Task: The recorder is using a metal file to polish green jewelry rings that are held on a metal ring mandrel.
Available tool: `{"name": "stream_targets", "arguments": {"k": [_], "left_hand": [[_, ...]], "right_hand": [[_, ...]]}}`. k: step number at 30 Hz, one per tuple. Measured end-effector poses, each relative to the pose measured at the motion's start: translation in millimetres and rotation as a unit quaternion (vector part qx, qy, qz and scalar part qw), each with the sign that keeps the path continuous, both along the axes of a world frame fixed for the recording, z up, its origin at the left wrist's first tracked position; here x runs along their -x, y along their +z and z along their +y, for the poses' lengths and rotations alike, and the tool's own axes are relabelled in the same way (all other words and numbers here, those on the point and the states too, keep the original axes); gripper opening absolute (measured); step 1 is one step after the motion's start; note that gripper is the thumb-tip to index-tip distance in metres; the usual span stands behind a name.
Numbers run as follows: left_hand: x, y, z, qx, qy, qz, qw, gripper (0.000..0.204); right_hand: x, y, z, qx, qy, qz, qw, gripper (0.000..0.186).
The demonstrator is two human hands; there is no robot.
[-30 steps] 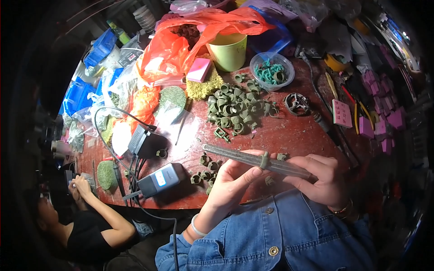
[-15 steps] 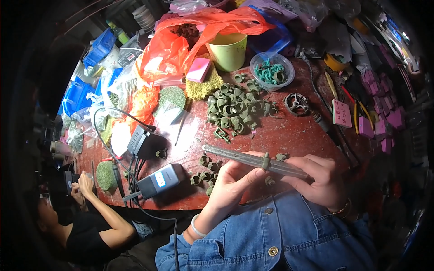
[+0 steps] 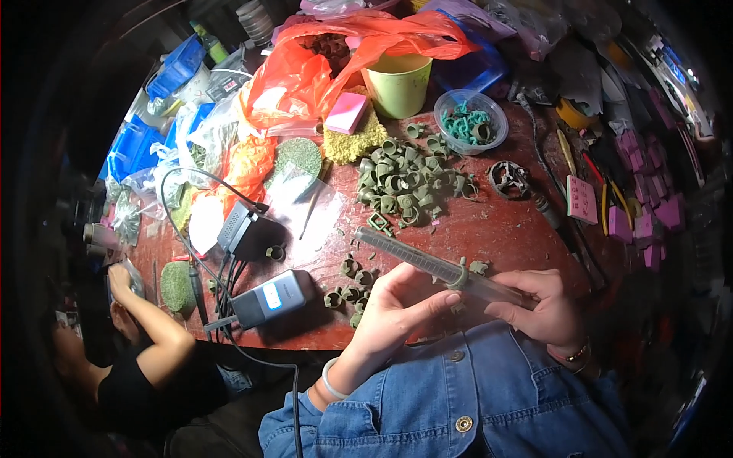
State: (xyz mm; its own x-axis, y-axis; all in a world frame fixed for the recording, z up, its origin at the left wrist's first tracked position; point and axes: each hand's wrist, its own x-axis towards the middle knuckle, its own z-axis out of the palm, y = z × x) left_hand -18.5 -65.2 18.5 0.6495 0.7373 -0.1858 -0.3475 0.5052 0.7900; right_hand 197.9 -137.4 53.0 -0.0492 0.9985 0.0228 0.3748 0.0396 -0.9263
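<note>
Slanting across in front of my body is a grey ring mandrel (image 3: 408, 254) with scale marks along its face. A green wax ring (image 3: 461, 275) sits around it, partway along. My left hand (image 3: 397, 305) is closed on this ring, thumb and fingers at its sides. The mandrel's right end is gripped by my right hand (image 3: 538, 305), its fingers wrapped around it. Just beyond the ring lies another small green piece (image 3: 479, 267) on the table. Several green rings (image 3: 350, 294) lie left of my left hand, and a larger heap of green rings (image 3: 405, 183) is farther back.
On the red table (image 3: 489, 229) a black power bank (image 3: 275, 298) with cables stands at left. Behind the heap are a yellow-green cup (image 3: 397, 88), a red bag (image 3: 286, 84) and a clear tub (image 3: 471, 122). Pliers (image 3: 603, 191) and pink blocks (image 3: 645, 183) lie right. A co-worker (image 3: 145, 336) sits left.
The mandrel has turned about its length and tilts more steeply, its scale marks now showing. Both hands keep their hold. The co-worker's arms have shifted, and the whole view has moved slightly.
</note>
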Motion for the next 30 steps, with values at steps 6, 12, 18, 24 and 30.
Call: {"name": "stream_targets", "arguments": {"k": [6,12,18,24,30], "left_hand": [[-1,2,1,0.003,-0.004,0.015,1.000,0.032],[1,-3,2,0.070,0.005,-0.044,0.997,0.036],[2,-4,2,0.062,0.023,-0.037,0.997,0.036],[2,-6,3,0.014,0.017,-0.024,0.999,0.030],[-2,-4,1,0.014,0.002,0.017,1.000,0.036]], "right_hand": [[3,3,1,0.039,-0.018,0.031,0.999,0.031],[11,13,2,-0.087,-0.012,-0.165,0.982,0.035],[11,15,2,-0.118,-0.007,-0.199,0.973,0.036],[8,13,2,-0.097,0.006,-0.173,0.980,0.032],[4,12,-1,-0.073,0.003,-0.138,0.988,0.031]]}}
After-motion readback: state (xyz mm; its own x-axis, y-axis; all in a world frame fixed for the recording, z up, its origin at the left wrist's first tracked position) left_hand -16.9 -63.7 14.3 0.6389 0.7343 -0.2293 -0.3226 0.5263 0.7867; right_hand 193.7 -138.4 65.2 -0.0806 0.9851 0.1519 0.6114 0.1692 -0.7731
